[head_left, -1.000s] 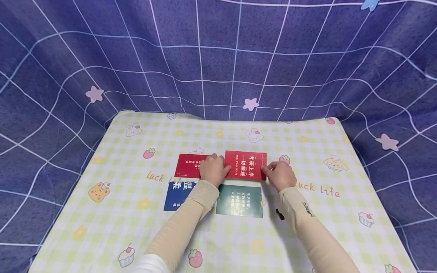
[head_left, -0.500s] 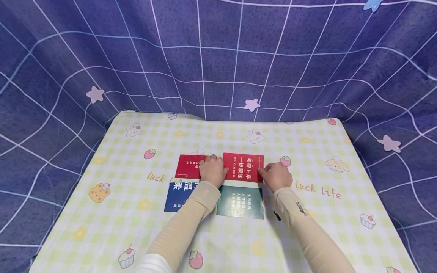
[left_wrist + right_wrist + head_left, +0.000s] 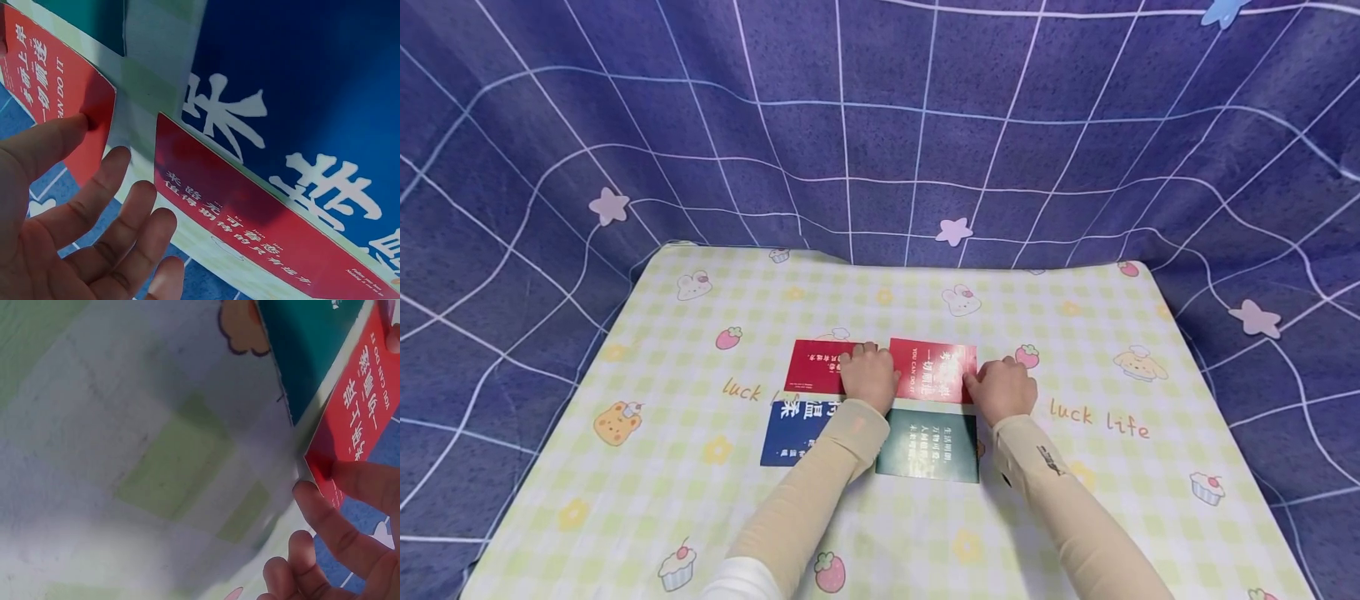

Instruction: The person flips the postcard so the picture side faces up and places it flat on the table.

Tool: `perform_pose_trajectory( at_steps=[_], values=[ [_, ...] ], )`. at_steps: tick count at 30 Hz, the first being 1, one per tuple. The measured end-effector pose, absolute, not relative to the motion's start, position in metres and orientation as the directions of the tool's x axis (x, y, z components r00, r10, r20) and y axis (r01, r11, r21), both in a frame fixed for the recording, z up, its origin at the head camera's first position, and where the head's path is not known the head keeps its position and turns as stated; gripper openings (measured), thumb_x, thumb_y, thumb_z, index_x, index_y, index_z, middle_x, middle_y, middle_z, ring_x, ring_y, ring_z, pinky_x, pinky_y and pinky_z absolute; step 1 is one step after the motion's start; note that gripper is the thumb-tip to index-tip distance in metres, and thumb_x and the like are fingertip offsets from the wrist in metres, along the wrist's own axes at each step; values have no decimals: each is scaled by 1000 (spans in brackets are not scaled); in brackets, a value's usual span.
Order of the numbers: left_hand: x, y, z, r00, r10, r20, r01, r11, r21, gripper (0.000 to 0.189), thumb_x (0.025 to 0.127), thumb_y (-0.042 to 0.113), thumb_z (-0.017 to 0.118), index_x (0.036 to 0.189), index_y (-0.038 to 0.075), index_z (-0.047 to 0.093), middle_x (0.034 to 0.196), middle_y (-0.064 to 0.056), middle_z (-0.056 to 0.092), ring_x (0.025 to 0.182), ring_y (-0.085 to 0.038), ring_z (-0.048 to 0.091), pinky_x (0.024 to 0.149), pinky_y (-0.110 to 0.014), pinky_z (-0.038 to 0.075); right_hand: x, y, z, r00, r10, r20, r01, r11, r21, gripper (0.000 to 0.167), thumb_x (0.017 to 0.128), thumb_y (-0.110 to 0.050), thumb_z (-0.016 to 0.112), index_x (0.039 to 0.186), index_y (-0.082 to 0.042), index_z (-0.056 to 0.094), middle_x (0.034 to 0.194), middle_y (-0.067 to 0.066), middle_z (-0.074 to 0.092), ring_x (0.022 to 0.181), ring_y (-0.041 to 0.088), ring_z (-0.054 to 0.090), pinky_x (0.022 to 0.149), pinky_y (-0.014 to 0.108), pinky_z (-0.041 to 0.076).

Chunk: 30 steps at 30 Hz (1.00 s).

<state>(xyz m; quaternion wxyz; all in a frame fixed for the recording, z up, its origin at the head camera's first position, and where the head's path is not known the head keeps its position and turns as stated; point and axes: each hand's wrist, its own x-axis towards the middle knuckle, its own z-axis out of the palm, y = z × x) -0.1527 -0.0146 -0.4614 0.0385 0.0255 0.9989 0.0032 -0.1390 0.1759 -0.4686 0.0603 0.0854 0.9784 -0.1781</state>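
Four flat cards with white writing lie in two rows on the table. At the back right is a red card (image 3: 928, 367) reading "YOU CAN DO IT". My left hand (image 3: 870, 379) rests between it and a darker red card (image 3: 811, 367), partly covering the latter; its thumb (image 3: 72, 132) presses the first card's left edge, other fingers loosely bent. My right hand (image 3: 1002, 390) pinches the right edge of that same card, thumb (image 3: 359, 478) on top and index finger at the rim. In front lie a green card (image 3: 927, 446) and a blue card (image 3: 786, 437), partly under my left forearm.
A pale green checked cloth (image 3: 1037, 533) with cartoon prints covers the table (image 3: 647, 500). Blue fabric (image 3: 880, 142) with a white grid and stars hangs behind and along the sides.
The right-hand red card has shifted slightly left and toward me, closer to the green card. My right hand has moved left with it; my left hand has stayed almost in place.
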Motion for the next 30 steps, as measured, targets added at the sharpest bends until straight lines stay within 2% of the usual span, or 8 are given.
perform_pose_trajectory(
  at_steps=[5, 11, 16, 23, 30],
  values=[
    [-152, -13, -462, -996, 41, -79, 41, 999, 0, 47, 90, 41, 75, 125, 9, 72, 120, -13, 68, 109, -29, 61, 102, -48, 46, -139, 173, -470, -984, 132, -119, 163, 937, -309, 34, 96, -34, 67, 85, -4, 76, 81, 12, 57, 85, 33, 54, 78, 49, 45],
    [-152, -11, -463, -996, 25, -81, 25, 1000, 0, 37, 92, 33, 73, 120, 8, 75, 117, -13, 68, 108, -29, 61, 102, -48, 46, -138, 170, -470, -984, 139, -114, 165, 947, -275, 33, 95, -35, 69, 88, -3, 75, 85, 13, 58, 87, 32, 54, 81, 50, 46],
    [-151, -8, -464, -996, 23, -86, 27, 999, -44, 36, 92, 32, 73, 120, 9, 74, 117, -12, 68, 108, -27, 61, 101, -47, 47, -137, 167, -469, -983, 146, -110, 168, 957, -236, 33, 95, -36, 70, 93, -3, 75, 88, 14, 58, 89, 32, 55, 85, 51, 46],
    [-148, -6, -470, -998, 65, -8, 65, 991, -116, 29, 90, 23, 76, 115, 8, 76, 108, -12, 69, 102, -26, 61, 95, -45, 48, -136, 161, -469, -985, 152, -88, 165, 971, -174, 36, 95, -37, 70, 103, -2, 74, 96, 17, 60, 96, 35, 54, 91, 53, 43],
    [-146, -5, -471, -996, 89, 30, 84, 987, -135, 33, 86, 25, 80, 113, 7, 77, 106, -12, 70, 102, -26, 63, 97, -45, 49, -134, 160, -474, -990, 137, -41, 142, 979, -149, 35, 94, -36, 72, 103, -2, 74, 95, 18, 61, 96, 35, 55, 89, 53, 43]
  ],
)
